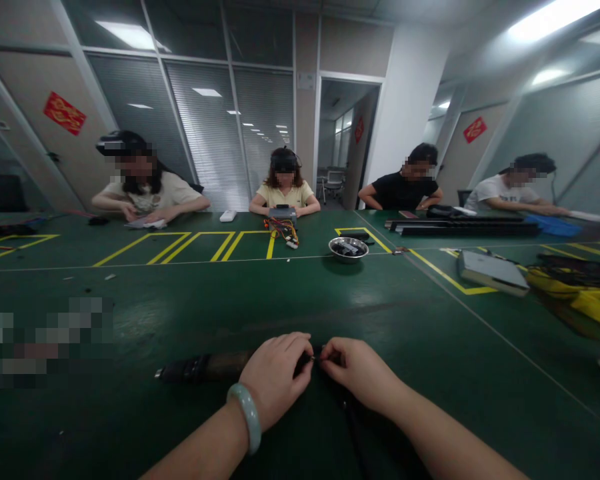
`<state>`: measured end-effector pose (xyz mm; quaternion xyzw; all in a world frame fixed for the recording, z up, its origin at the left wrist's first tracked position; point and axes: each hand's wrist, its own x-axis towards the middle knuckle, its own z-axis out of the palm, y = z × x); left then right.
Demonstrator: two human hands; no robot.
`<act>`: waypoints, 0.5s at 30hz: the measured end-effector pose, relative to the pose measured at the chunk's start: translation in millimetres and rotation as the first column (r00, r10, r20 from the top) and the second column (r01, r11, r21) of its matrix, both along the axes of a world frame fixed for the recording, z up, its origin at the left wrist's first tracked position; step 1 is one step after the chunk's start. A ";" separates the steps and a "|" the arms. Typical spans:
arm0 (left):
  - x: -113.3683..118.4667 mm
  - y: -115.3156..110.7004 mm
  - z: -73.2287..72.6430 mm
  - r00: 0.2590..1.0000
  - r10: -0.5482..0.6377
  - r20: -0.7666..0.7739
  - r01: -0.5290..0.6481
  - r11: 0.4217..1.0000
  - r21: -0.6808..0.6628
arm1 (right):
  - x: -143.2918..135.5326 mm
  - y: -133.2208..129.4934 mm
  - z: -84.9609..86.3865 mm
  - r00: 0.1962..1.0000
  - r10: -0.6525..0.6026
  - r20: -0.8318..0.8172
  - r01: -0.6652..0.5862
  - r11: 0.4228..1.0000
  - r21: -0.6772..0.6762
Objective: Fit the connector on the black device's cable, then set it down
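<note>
A dark cylindrical tool that looks like an electric screwdriver (200, 368) lies on the green table with its silver tip toward the left. My left hand (277, 367), with a pale green bangle at the wrist, is closed around its rear end, which the fingers mostly hide. Close beside it, my right hand (350, 363) pinches at the end of a black cable (349, 417), fingertips almost meeting those of the left. A tiny metallic spot shows between the hands; the exact part is too small to make out. The cable trails down toward the near edge.
A metal bowl (349, 249) with dark parts stands ahead. A grey box (493, 272) and a yellow-and-black bag (580, 287) lie at right. Long black bars (465, 227) and a bundle of coloured wires (283, 230) are farther off. Several people sit across the table.
</note>
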<state>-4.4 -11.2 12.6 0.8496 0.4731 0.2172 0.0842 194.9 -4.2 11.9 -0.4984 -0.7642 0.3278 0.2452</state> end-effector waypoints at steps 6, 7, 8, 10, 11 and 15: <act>0.9 0.5 0.7 0.999 -0.046 -0.002 0.046 0.999 0.015 | 0.7 2.6 -4.0 1.000 0.008 -0.012 -0.008 1.000 -0.017; 1.1 0.4 0.6 0.999 -0.042 0.003 0.041 0.999 0.018 | 0.6 2.8 -4.3 1.000 0.007 -0.012 -0.007 1.000 -0.017; 1.2 0.3 0.4 0.999 -0.034 0.007 0.034 0.999 0.020 | 0.4 2.8 -4.3 1.000 0.006 -0.010 -0.006 1.000 -0.019; 1.3 -0.1 0.0 1.000 -0.013 0.012 0.013 1.000 0.025 | -0.2 2.6 -3.8 1.000 0.001 -0.006 -0.001 1.000 -0.022; 1.2 -0.3 -0.2 1.000 -0.005 0.011 0.005 1.000 0.028 | -0.5 2.4 -3.3 1.000 0.001 -0.007 -0.001 1.000 -0.029; 0.7 -0.7 0.7 1.000 -0.005 -0.008 0.005 0.999 0.035 | -1.6 1.9 -2.1 1.000 0.011 -0.026 -0.013 0.999 -0.050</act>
